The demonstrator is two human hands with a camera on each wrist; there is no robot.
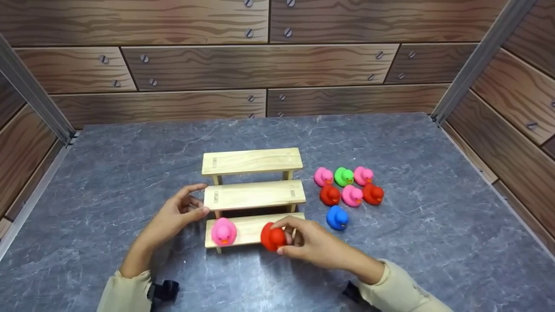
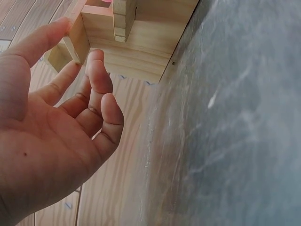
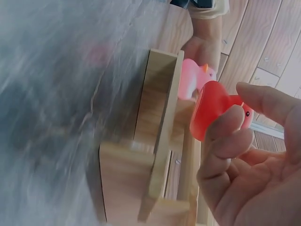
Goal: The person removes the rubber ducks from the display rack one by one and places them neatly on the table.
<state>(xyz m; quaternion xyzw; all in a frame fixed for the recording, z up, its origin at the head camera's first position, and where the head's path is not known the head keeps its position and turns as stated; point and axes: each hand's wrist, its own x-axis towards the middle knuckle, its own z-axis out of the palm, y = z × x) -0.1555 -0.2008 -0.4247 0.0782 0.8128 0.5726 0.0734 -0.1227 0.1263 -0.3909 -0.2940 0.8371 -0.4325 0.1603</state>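
A three-step wooden stand stands on the grey marbled table. At the left end of its middle step, my left hand pinches the board between thumb and index finger; the other fingers curl loosely beside it in the left wrist view. My right hand holds a red rubber duck between thumb and fingers over the right part of the lowest step. From these views I cannot tell whether the duck touches the board. A pink rubber duck sits on that step's left end, facing the front.
Right of the stand, several rubber ducks stand in a group, among them a green duck and a red duck. A blue duck is nearest my right wrist. Wood-patterned panels enclose the table.
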